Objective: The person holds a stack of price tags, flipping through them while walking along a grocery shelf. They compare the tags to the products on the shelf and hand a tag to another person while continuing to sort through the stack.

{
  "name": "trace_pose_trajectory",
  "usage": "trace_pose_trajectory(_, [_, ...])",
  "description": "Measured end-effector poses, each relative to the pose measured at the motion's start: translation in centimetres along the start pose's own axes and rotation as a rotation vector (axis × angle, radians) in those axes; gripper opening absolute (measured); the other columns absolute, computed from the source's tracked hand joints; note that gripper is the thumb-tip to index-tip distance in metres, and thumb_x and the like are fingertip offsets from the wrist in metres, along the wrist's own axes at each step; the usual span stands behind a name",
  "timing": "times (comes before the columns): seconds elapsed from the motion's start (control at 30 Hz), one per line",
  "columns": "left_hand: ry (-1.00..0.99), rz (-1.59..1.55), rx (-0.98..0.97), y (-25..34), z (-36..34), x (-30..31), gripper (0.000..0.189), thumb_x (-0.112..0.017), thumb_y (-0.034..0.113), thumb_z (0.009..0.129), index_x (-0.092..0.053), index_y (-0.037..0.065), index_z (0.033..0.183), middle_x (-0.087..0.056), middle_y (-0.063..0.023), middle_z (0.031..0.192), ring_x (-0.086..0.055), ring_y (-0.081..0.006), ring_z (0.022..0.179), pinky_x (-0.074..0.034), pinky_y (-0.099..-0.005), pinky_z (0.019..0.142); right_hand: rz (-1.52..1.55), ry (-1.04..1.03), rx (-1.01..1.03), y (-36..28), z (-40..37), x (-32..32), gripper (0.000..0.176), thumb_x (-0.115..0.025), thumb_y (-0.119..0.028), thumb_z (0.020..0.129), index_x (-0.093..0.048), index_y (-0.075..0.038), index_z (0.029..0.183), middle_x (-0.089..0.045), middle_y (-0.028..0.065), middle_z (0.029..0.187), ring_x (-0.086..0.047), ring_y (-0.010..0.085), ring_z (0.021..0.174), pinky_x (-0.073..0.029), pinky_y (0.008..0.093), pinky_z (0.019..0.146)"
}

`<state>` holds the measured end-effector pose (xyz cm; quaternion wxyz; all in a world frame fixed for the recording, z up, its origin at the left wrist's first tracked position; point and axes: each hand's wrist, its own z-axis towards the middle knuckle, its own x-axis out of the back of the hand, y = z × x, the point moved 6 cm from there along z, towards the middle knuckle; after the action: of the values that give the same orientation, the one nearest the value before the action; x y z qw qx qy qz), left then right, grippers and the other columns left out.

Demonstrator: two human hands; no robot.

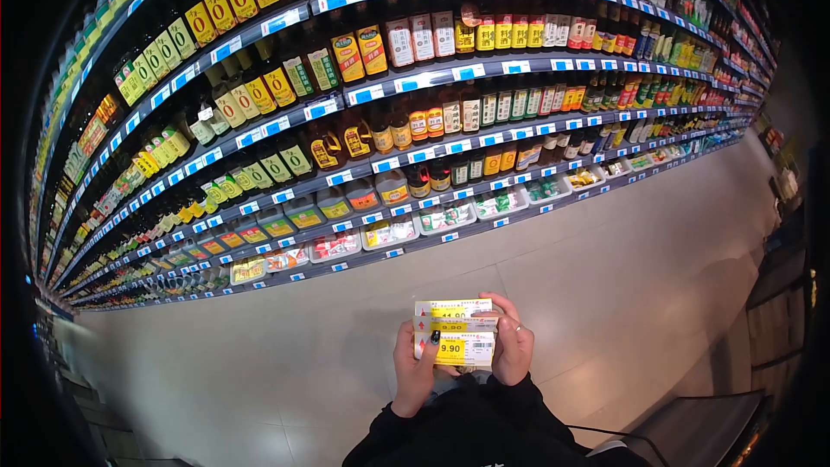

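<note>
Both my hands hold a small fanned stack of yellow-and-white price tags (453, 348) in front of my body. The front tag reads 9.90, another 9.90 shows behind it, and the top one reads 11.90. My left hand (413, 374) grips the left edge, its dark-nailed thumb lying over the front tag. Around the right edge are the fingers of my right hand (513, 348), which wears a ring. The undersides of the tags and some fingertips are hidden.
Long shelves (415, 153) of bottled sauces curve across the view, lined with blue-and-white shelf labels (417, 84). White trays (447, 220) of packets sit on the bottom shelf. Grey floor tiles (346, 346) lie between me and the shelves. A dark flat-topped object (700, 428) stands at lower right.
</note>
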<state>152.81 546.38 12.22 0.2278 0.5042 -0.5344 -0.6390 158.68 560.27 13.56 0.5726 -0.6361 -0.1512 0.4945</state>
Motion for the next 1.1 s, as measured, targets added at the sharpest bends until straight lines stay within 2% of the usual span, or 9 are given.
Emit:
trace_pose_trajectory(0.43, [0.069, 0.019, -0.015, 0.0, 0.8, -0.8, 0.029, -0.045, 0.005, 0.086, -0.036, 0.003, 0.113, -0.056, -0.0089, 0.091, -0.064, -0.0158, 0.072, -0.053, -0.0245, 0.044, -0.098, -0.045, 0.041, -0.4, 1.1, 0.4, 0.032, -0.043, -0.019, 0.093, -0.062, 0.007, 0.096, -0.044, 0.0198, 0.124, -0.05, 0.0216, 0.107, -0.041, 0.0308, 0.088])
trace_pose_trajectory(0.6, [0.066, 0.007, -0.079, 0.7, 1.3, -1.0, 0.034, -0.044, 0.007, 0.088, -0.032, 0.0, 0.118, -0.052, -0.0131, 0.099, -0.063, -0.0196, 0.077, -0.056, -0.0263, 0.048, -0.124, -0.084, 0.033, -0.7, 2.2, 0.1, 0.031, -0.043, -0.018, 0.092, -0.061, 0.007, 0.098, -0.044, 0.0199, 0.125, -0.049, 0.0218, 0.109, -0.041, 0.0309, 0.087])
trace_pose_trajectory(0.73, [0.123, -0.022, -0.05, 1.1, 1.5, -0.6, 0.038, -0.049, 0.014, 0.089, -0.032, 0.001, 0.12, -0.052, -0.0105, 0.098, -0.063, -0.0169, 0.077, -0.055, -0.025, 0.048, -0.147, -0.212, -0.022, -0.9, 3.2, -1.0, 0.024, -0.05, -0.008, 0.087, -0.058, 0.005, 0.105, -0.038, 0.0189, 0.131, -0.045, 0.0221, 0.114, -0.039, 0.032, 0.092])
trace_pose_trajectory(0.8, [0.16, -0.034, -0.037, 1.4, 2.0, -0.2, 0.038, -0.049, 0.014, 0.089, -0.031, 0.002, 0.12, -0.052, -0.0105, 0.098, -0.063, -0.0167, 0.078, -0.055, -0.0252, 0.048, -0.164, -0.278, -0.052, -0.5, 4.4, -1.9, 0.026, -0.052, -0.004, 0.085, -0.056, 0.004, 0.109, -0.035, 0.0184, 0.133, -0.043, 0.0224, 0.116, -0.039, 0.0325, 0.094])
trace_pose_trajectory(0.87, [0.196, -0.043, -0.029, 1.7, 2.6, 0.5, 0.038, -0.05, 0.013, 0.089, -0.031, 0.002, 0.12, -0.052, -0.0104, 0.098, -0.062, -0.0166, 0.079, -0.055, -0.0254, 0.048, -0.168, -0.382, -0.016, -0.3, 5.6, -3.0, 0.042, -0.056, 0.001, 0.081, -0.046, 0.002, 0.122, -0.032, 0.0179, 0.135, -0.039, 0.0248, 0.121, -0.038, 0.0337, 0.095])
trace_pose_trajectory(0.9, [0.22, -0.059, -0.028, 1.9, 3.1, 1.0, 0.039, -0.049, 0.011, 0.089, -0.03, 0.003, 0.122, -0.052, -0.0108, 0.1, -0.062, -0.0169, 0.08, -0.055, -0.0259, 0.048, 0.089, -0.341, -0.127, 0.0, 5.8, -3.9, 0.061, -0.063, -0.001, 0.076, -0.036, -0.002, 0.131, -0.029, 0.0181, 0.137, -0.037, 0.0281, 0.123, -0.04, 0.0363, 0.095])
trace_pose_trajectory(0.93, [0.243, -0.076, -0.025, 2.0, 3.6, 1.5, 0.041, -0.048, 0.009, 0.088, -0.029, 0.004, 0.124, -0.052, -0.0113, 0.101, -0.062, -0.0173, 0.081, -0.056, -0.0263, 0.048, 0.088, -0.348, -0.148, 0.5, 6.7, -4.1, 0.061, -0.063, -0.001, 0.076, -0.036, -0.002, 0.131, -0.029, 0.0181, 0.137, -0.037, 0.0281, 0.123, -0.04, 0.0363, 0.095])
trace_pose_trajectory(1.0, [0.307, -0.069, -0.045, 2.8, 5.3, 2.0, 0.047, -0.048, 0.007, 0.087, -0.025, 0.005, 0.128, -0.051, -0.0124, 0.104, -0.062, -0.018, 0.081, -0.056, -0.0265, 0.048, -0.009, -0.655, 0.076, 0.1, 8.3, -5.5, 0.078, -0.07, -0.002, 0.07, -0.029, -0.007, 0.136, -0.024, 0.0189, 0.139, -0.035, 0.0307, 0.125, -0.041, 0.0396, 0.094])
trace_pose_trajectory(1.1, [0.342, -0.062, -0.112, 4.6, 8.4, 2.3, 0.056, -0.046, 0.004, 0.086, -0.019, 0.008, 0.135, -0.049, -0.0137, 0.112, -0.062, -0.0196, 0.082, -0.056, -0.0272, 0.049, -0.231, -0.722, 0.027, 1.7, 11.6, -5.9, 0.069, -0.075, -0.004, 0.066, -0.044, -0.006, 0.127, -0.025, 0.0169, 0.137, -0.041, 0.0294, 0.12, -0.046, 0.0402, 0.091])
